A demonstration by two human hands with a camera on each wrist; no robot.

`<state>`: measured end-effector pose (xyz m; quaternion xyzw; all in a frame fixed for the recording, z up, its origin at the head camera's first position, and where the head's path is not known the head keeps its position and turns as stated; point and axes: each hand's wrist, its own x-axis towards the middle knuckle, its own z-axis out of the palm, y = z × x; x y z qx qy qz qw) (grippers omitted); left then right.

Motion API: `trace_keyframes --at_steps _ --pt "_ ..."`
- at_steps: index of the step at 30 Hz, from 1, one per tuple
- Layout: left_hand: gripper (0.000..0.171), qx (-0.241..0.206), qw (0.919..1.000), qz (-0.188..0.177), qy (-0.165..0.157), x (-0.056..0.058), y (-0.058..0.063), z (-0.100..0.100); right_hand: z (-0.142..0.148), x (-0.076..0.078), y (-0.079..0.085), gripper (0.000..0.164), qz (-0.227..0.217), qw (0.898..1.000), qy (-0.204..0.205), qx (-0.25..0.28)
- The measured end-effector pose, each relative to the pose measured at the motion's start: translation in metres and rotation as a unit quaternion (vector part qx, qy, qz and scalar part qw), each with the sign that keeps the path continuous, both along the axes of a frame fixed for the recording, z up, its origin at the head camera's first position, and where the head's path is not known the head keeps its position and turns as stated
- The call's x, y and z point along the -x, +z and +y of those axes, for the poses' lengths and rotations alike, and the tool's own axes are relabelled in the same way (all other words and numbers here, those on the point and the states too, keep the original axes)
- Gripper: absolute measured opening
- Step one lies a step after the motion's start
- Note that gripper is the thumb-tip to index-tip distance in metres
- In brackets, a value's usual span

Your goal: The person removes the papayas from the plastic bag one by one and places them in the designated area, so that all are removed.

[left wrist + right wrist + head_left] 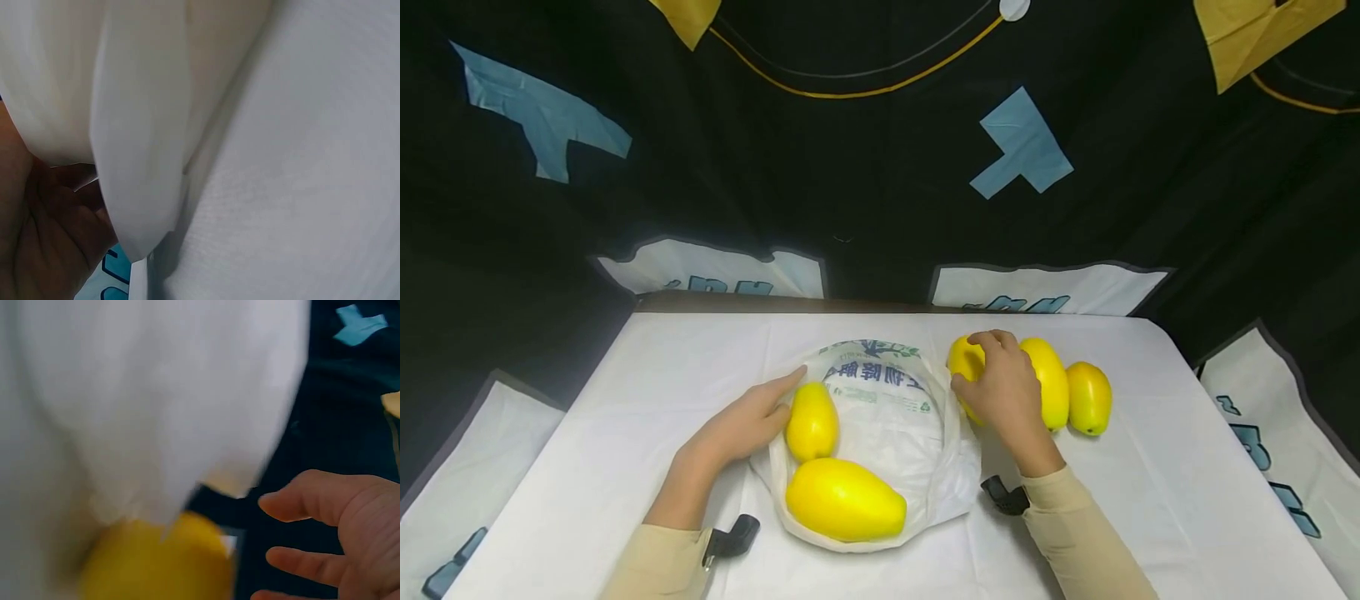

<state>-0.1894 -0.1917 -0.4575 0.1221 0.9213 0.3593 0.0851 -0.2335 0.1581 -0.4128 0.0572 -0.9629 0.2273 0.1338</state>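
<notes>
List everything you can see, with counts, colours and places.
Table: one, white, lower middle of view
Bag: one, white with printing, on the table
Bagged fruit: two, yellow, at the bag's left and near sides
Loose fruit: three visible, yellow, right of the bag
Curtain: one, black, behind the table
Angular patches: two, blue, on the curtain
Top patches: two, yellow, curtain's top
Stripes: four, yellow and grey, curtain's top
Disc: one, white, curtain's top
Lettered panels: four, white with blue, around the table
Wrist cameras: two, black, one per wrist
Sleeves: two, beige, near edge
Left hand: one, bare, at the bag's left
Right hand: one, bare, at the loose fruit
</notes>
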Motion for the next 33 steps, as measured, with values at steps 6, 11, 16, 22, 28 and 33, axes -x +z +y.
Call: trace_keyframes --at_steps 6,11,16,22,28,33 --pt "0.055 -0.004 1.0000 0.002 -0.001 -0.001 0.001 0.000 -0.010 -0.016 0.021 0.047 0.067 0.993 0.075 0.067" --pt "0.054 -0.006 1.0000 0.006 -0.004 -0.001 0.000 0.000 -0.021 -0.030 0.030 0.051 0.057 0.969 0.197 0.140" --pt "0.054 -0.010 0.9999 0.011 -0.004 -0.001 0.000 0.000 -0.029 -0.038 0.030 0.055 -0.007 0.923 0.314 0.221" --pt "0.054 -0.009 0.9999 0.013 -0.006 -0.002 0.000 0.000 -0.042 -0.047 0.026 0.060 -0.052 0.887 0.404 0.218" --pt "0.054 -0.004 0.9999 0.014 -0.006 -0.003 0.001 0.000 -0.060 -0.058 0.015 0.060 -0.093 0.871 0.457 0.153" --pt "0.054 0.000 0.9999 0.014 -0.003 -0.002 0.001 0.000 -0.071 -0.064 0.005 0.056 -0.095 0.848 0.509 0.111"
